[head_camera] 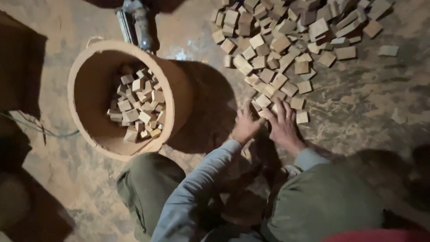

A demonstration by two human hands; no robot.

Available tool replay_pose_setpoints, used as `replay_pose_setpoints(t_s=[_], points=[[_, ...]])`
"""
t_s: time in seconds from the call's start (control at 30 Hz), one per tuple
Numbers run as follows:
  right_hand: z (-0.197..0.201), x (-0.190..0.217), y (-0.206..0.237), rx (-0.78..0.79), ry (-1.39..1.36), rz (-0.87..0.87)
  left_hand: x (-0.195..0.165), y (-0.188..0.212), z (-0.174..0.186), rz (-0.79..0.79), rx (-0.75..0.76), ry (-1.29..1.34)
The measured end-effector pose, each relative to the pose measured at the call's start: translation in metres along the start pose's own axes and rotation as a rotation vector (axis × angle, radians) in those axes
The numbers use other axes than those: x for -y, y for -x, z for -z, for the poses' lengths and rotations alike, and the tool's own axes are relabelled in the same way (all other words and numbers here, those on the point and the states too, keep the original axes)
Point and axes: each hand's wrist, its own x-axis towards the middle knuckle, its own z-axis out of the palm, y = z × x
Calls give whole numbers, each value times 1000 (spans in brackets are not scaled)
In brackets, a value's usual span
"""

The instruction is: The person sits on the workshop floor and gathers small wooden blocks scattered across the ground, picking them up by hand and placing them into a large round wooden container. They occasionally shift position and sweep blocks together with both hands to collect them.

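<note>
Fingers of both hands spread flat, palms down, on the near tip of the wooden block pile (286, 49). Left hand (245, 125) and right hand (283, 122) sit side by side, nearly touching, covering a few small blocks; can't tell if any block is actually pinched. Loose square block (302, 117) lies just right of the right hand. Pile fans out from the hands toward the far right part of the dusty floor (358, 107). Round bucket (130, 96), tilted with its mouth up toward the camera, partly filled with the same blocks, sits left of the hands, well apart. Grey sleeves, green trousers nearest the camera.
</note>
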Motion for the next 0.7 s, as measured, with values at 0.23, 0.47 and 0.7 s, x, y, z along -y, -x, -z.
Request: replay_pose_setpoints(t_s=[0.23,0.47,0.7], points=[[6,1,-14,-264,-392,-21,-7,-21,-10,63,23,604],[3,23,-22,-105,-921,-318,-53,0,27,-74,148,764],[101,122,-143,199,-896,177,-76,63,180,-302,142,1283]])
